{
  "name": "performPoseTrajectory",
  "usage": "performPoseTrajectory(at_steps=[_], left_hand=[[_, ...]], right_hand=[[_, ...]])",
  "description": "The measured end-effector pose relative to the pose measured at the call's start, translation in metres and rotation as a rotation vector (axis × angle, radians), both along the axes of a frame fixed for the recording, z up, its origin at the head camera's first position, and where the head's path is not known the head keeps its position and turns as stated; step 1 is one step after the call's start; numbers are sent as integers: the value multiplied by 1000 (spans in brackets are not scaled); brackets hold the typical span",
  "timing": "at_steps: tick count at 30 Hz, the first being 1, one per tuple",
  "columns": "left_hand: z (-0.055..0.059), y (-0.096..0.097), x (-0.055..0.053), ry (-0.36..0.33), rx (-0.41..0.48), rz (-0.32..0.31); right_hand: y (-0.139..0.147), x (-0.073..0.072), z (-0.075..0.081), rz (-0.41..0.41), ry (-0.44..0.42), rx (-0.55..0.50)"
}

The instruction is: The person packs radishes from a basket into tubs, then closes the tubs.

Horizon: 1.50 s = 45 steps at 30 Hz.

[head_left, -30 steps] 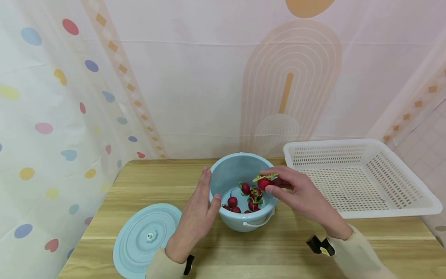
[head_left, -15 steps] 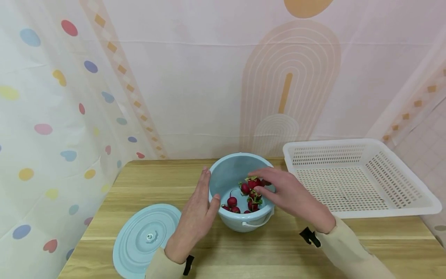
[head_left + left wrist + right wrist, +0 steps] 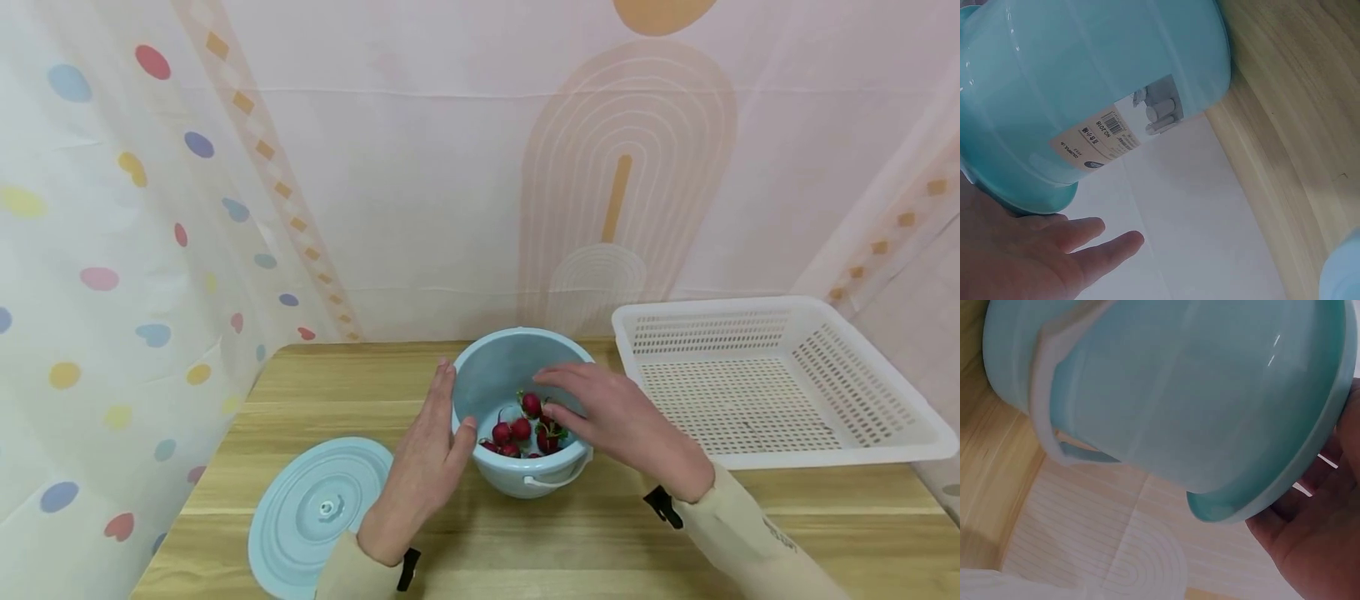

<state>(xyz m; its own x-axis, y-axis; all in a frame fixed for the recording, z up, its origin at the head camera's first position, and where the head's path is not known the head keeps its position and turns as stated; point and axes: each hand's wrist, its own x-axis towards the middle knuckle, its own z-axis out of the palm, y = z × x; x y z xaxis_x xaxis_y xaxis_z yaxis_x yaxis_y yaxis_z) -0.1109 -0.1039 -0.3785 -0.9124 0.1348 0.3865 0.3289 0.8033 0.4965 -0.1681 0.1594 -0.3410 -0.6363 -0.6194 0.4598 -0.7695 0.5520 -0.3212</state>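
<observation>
A light blue bucket [image 3: 525, 479] stands on the table with several red radishes [image 3: 501, 432] with green stems inside it. My left hand [image 3: 420, 467] rests against the left of the rim, its fingers straight; the left wrist view also shows the fingers [image 3: 1107, 253] beside the rim. Over the right side of the bucket's opening is my right hand [image 3: 618, 412], thumb and fingers spread apart with no radish between them. In the right wrist view its fingertips pass behind the rim and are hidden. One radish [image 3: 521, 428] looks blurred inside the bucket.
The blue lid [image 3: 318, 508] lies on the wooden table [image 3: 540, 554] to the left, partly under my left forearm. A white perforated basket [image 3: 750, 461] stands at the right. A patterned cloth [image 3: 442, 208] hangs behind the table. The bucket's white handle [image 3: 1041, 394] hangs down its side.
My right hand moved left over the bucket with a radish and let it go; that radish is now down among the others. My left hand stayed at the rim.
</observation>
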Motion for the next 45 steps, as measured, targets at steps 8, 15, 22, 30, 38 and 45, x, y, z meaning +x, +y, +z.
performPoseTrajectory(at_steps=[8, 15, 22, 30, 38, 45], left_hand=[[7, -1, 1, 10, -47, 15], [11, -3, 2, 67, -110, 42], [14, -13, 10, 82, -118, 41], [17, -44, 32, 140, -166, 82], [18, -75, 53, 259, -272, 119], [19, -105, 67, 274, -283, 164]], right_hand=[[8, 8, -4, 9, -25, -108], [12, 16, -4, 6, -73, -155], [12, 28, -3, 9, -27, -189], [6, 45, -5, 67, -60, -261], [-9, 62, -2, 128, -55, -356], [-29, 76, -2, 192, -23, -404]])
